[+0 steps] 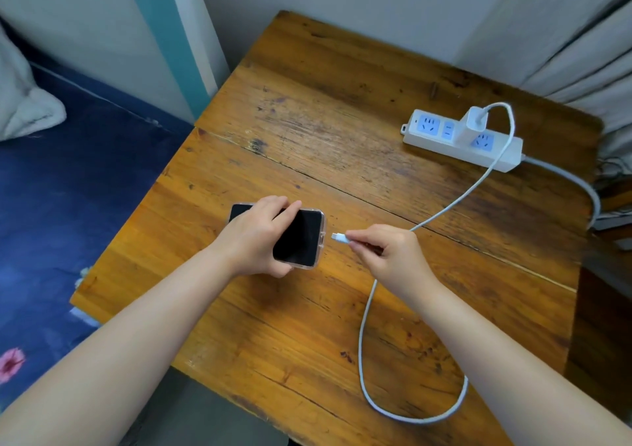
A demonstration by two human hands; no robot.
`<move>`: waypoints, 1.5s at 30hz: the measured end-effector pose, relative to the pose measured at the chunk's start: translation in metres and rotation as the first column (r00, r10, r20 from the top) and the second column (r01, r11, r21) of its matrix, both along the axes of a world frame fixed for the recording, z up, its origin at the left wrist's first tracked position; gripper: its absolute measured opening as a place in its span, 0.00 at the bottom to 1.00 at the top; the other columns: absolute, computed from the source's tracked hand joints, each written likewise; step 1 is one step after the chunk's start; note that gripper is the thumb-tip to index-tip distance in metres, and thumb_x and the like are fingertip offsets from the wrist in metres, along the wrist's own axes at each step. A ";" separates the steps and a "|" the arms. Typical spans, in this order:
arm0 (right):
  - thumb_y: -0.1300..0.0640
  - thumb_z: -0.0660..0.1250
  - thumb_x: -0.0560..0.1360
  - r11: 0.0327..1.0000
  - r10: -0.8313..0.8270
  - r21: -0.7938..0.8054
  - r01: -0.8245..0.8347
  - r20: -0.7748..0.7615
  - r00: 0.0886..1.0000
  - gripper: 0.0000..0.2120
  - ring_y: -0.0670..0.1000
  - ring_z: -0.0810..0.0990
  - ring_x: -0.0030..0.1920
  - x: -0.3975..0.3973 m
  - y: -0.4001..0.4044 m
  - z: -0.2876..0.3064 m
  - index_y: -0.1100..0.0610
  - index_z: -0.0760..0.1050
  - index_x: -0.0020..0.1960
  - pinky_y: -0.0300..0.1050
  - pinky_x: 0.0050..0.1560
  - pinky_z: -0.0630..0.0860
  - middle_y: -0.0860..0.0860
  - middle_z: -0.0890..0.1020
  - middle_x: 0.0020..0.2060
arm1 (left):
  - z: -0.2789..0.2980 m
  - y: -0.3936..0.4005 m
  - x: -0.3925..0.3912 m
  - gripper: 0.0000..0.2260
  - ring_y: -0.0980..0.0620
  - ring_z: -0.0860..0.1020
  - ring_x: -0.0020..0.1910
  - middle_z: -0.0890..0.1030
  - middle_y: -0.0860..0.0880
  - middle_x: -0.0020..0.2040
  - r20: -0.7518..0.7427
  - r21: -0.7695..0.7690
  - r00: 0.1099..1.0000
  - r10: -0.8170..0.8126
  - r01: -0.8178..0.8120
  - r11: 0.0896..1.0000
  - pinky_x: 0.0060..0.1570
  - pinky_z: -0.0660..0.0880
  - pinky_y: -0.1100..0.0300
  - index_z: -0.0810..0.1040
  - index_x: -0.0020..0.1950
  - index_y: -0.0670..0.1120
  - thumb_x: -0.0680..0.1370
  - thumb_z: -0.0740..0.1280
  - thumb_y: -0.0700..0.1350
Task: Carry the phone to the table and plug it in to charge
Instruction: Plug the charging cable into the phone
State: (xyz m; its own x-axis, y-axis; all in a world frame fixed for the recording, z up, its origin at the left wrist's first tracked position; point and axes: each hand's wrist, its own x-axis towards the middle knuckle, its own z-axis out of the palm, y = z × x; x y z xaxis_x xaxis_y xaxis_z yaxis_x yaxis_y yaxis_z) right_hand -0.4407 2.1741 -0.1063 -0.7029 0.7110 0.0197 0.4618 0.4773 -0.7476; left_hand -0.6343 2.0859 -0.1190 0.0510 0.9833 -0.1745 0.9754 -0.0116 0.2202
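Left hand [254, 237] closed over the phone [297, 237], fingers across the far long edge and thumb under the near one; grip firm around the middle of the body. Phone in a clear case, dark screen facing up, lying low over the wooden counter [342, 121] near its middle, short end with the port turned toward the right hand; cannot tell whether resting on the wood or lifted slightly. Right hand [386, 254] pinched on the cable plug [339, 238], thumb and forefinger tight on the white connector, other fingers curled in. Plug tip just beside the phone's short edge, a small gap between them, not yet inserted. White charging cable [364, 343] running out from the right hand in two directions: one part in a wide loop toward the near edge of the counter and under the right forearm, another part climbing up to the white charger block [473, 122]. Charger block seated in a white power strip [461, 139] with blue sockets, at the far right of the counter, its grey cord dropping over the right edge. Blue bed sheet [68, 189] with pink flowers to the left of the counter, a grey pillow [24, 104] on it. Pale curtain [588, 52] at the upper right.
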 end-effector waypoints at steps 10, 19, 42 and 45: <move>0.67 0.67 0.72 0.997 0.067 0.024 -0.069 0.052 0.996 0.08 0.60 0.81 0.43 0.004 -0.004 0.000 0.67 0.80 0.50 0.44 0.44 0.74 0.64 0.84 0.41 | -0.002 0.004 0.010 0.41 0.38 0.71 0.64 0.74 0.36 0.63 0.048 -0.020 0.999 -0.001 0.002 1.000 0.57 0.75 0.47 0.65 0.69 0.35 0.61 0.78 0.48; 0.65 0.65 0.74 0.998 0.067 -0.027 -0.064 0.133 0.989 0.10 0.56 0.80 0.49 0.006 -0.001 0.007 0.64 0.79 0.53 0.40 0.51 0.73 0.61 0.84 0.47 | -0.004 0.007 0.016 0.42 0.41 0.69 0.66 0.72 0.38 0.65 0.045 -0.028 0.999 -0.002 0.003 1.000 0.58 0.75 0.48 0.62 0.71 0.37 0.63 0.77 0.49; 0.65 0.66 0.73 0.997 -0.028 -0.074 0.035 0.099 0.995 0.09 0.51 0.79 0.45 0.012 0.006 0.012 0.64 0.79 0.52 0.28 0.39 0.69 0.61 0.84 0.46 | -0.004 0.013 0.025 0.43 0.44 0.63 0.70 0.68 0.41 0.69 0.071 -0.043 0.996 0.051 -0.048 0.998 0.64 0.70 0.51 0.57 0.73 0.40 0.66 0.74 0.53; 0.65 0.66 0.73 0.997 0.030 -0.078 -0.020 0.125 0.992 0.09 0.53 0.80 0.47 0.014 0.005 0.013 0.64 0.79 0.52 0.30 0.45 0.69 0.60 0.84 0.46 | -0.004 0.013 0.026 0.42 0.43 0.65 0.69 0.69 0.40 0.68 0.067 -0.032 0.997 0.038 -0.036 0.999 0.61 0.72 0.50 0.59 0.72 0.39 0.65 0.75 0.52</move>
